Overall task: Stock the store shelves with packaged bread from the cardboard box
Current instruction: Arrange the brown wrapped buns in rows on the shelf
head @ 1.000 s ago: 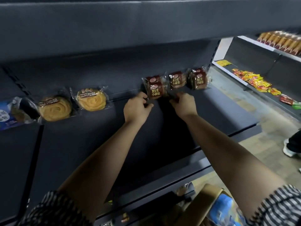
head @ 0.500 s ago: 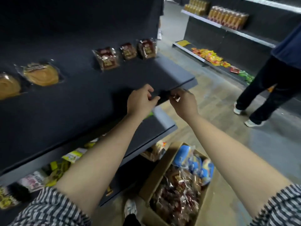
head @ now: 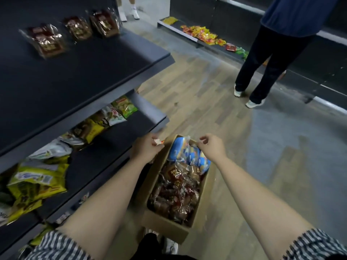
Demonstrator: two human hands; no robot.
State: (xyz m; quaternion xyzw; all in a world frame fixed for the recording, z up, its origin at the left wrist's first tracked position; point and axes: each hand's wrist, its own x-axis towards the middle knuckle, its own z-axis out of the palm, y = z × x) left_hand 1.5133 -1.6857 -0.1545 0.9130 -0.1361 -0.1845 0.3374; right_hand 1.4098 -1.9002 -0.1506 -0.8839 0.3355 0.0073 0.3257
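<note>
Neither hand grips any bread. In the head view the left hand (head: 147,150) has its fingers curled, with a small white-and-orange scrap (head: 158,141) at their tips; whether it is pinched there or merely lies behind them, I cannot tell. The right hand (head: 213,147) hangs with fingers loosely bent, thumb and forefinger close together, and holds nothing.

Both hands hover over the far end of the cardboard box (head: 165,225), which stands on the floor with its long axis running away from the person. The right hand is directly above the blue packs (head: 187,154) at that far end, so it is the nearer one for a straight reach down. The left hand sits over the box's left far corner, just beside the edge of the lower shelf (head: 105,143). The brown packs (head: 176,190) fill the middle and near part, back under the forearms, and would call for drawing a hand in toward the body.

The target lies up and to the left: the upper shelf (head: 93,72), with three shelved packs (head: 78,28) along its back and bare surface in front.
</note>
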